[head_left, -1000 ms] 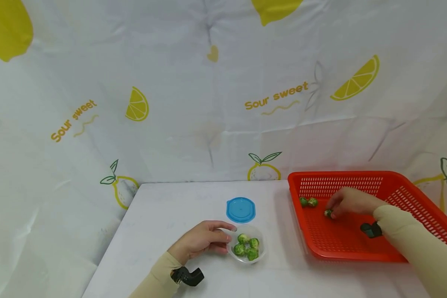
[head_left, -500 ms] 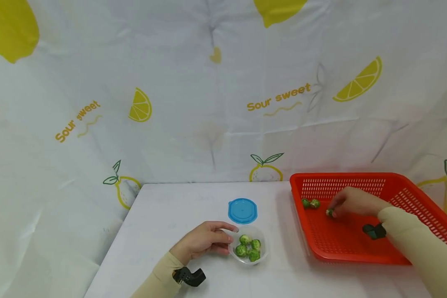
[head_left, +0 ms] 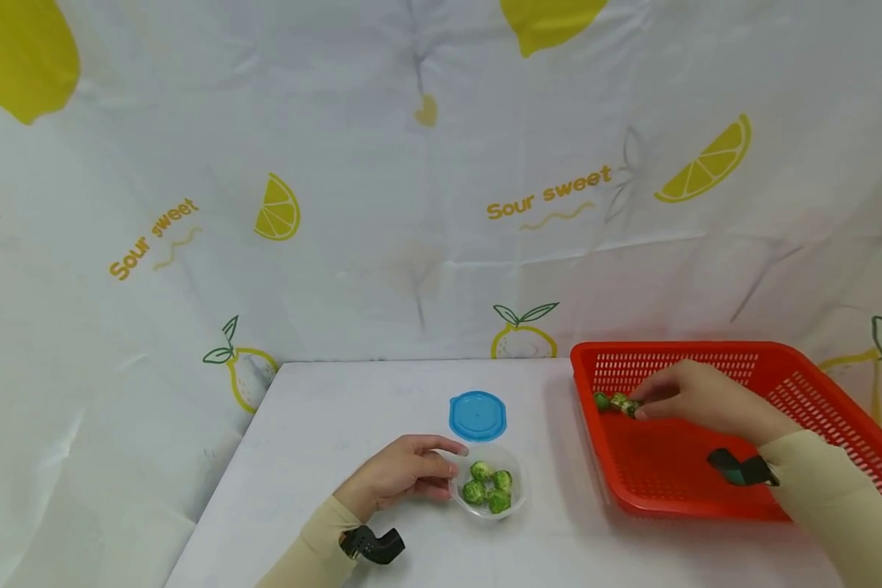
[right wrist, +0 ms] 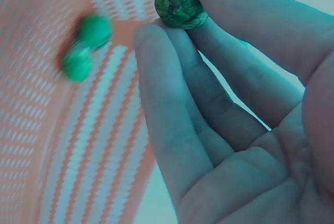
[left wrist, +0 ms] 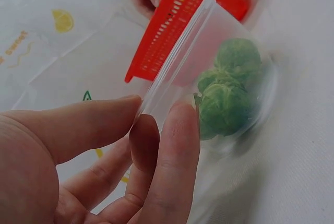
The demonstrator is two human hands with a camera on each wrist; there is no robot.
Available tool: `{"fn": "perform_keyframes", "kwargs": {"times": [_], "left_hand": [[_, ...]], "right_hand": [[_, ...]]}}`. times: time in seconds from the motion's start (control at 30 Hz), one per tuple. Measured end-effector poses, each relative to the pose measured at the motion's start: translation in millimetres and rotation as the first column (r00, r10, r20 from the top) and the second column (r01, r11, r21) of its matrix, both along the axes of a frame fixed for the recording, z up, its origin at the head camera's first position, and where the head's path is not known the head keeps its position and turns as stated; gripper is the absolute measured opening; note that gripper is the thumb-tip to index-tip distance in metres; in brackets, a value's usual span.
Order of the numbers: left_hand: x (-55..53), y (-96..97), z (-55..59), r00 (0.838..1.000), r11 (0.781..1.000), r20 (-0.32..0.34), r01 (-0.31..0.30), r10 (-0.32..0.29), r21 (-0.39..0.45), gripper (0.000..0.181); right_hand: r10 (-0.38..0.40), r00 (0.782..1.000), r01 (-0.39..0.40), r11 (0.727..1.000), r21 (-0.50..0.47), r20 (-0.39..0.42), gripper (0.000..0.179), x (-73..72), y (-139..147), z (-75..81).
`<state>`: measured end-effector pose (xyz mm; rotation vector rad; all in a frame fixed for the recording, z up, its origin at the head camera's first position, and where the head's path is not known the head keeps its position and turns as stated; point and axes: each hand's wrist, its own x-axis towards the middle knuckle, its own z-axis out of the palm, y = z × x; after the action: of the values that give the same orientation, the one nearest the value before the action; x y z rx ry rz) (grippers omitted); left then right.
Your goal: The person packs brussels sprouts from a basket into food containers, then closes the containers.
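Note:
My left hand [head_left: 404, 474] pinches the near-left rim of a clear round plastic bowl [head_left: 523, 483]; the left wrist view has the thumb and fingertips at the rim of the see-through wall [left wrist: 195, 41]. Several green Brussels sprouts [head_left: 474, 492] lie in the bowl. Over the red basket [head_left: 676, 469], my right hand [head_left: 698, 400] holds one Brussels sprout [right wrist: 180, 2] between thumb and fingertips. Two more sprouts, one of them [head_left: 601, 401] in the back left corner, lie together in the basket, and the right wrist view shows this pair [right wrist: 95, 31] blurred.
A blue lid [head_left: 478, 416] lies flat on the white table [head_left: 353, 408], just behind the bowl. The basket's slotted walls rise around the right hand. Behind the table hangs a white sheet [head_left: 382, 204] with lemon prints.
My right hand has lifted the sprout off the basket floor and shifted left toward the pair in the corner. The left hand and the bowl stay in place.

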<state>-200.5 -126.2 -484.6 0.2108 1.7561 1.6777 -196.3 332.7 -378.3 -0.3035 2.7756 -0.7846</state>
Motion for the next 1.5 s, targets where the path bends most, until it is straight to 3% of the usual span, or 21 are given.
{"fn": "perform_keyframes", "kwargs": {"times": [0.23,0.43,0.73,0.93,1.17,1.5], "left_hand": [[-3.2,-1.2,-4.2,1.000,1.000,0.005,0.003,-0.003,0.004,0.037],[-5.9,-2.3,-9.4,0.999,1.000,0.037,0.010,-0.011,0.027,0.038],[-9.0,-2.4,-14.5,0.996,0.997,0.088,0.024,-0.030,0.074,0.042],[-12.2,-2.4,-18.2,0.992,0.990,0.110,0.051,-0.066,0.134,0.046],[-13.7,-5.7,-22.3,0.987,0.980,0.132,0.071,-0.096,0.184,0.050],[-12.8,-9.8,-22.6,0.986,0.975,0.126,0.081,-0.108,0.208,0.052]], "right_hand": [[0.003,0.999,-0.005,0.999,-0.054,-0.045,0.024,12.1,-37,8.4],[0.018,1.000,-0.021,0.988,-0.152,-0.021,0.019,18.2,-85,8.7],[0.089,0.996,-0.087,0.953,-0.290,-0.005,0.021,25.1,-142,-12.6],[0.132,0.991,-0.127,0.939,-0.321,-0.006,0.018,29.9,-160,-28.6],[0.117,0.993,-0.106,0.935,-0.338,0.009,0.017,38.9,-176,-39.7],[0.137,0.990,-0.140,0.946,-0.291,-0.029,0.015,40.5,-191,-50.8]]}}
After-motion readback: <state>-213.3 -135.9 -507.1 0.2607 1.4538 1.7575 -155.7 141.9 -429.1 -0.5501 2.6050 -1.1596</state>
